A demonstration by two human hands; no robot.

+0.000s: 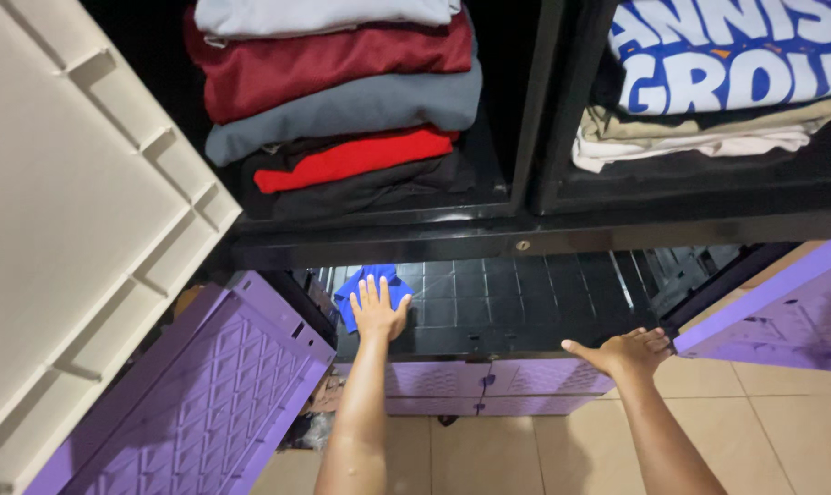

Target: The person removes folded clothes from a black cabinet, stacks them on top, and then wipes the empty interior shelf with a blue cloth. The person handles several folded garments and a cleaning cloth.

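The left hand (379,310) lay flat, fingers spread, pressing a blue cloth (371,286) against the black gridded shelf (516,298). To its right, the right hand (628,352) rested open on that shelf's front edge, gripping nothing. Purple doors (205,394) stood open either side; above the hands sat folded shirts (342,101).
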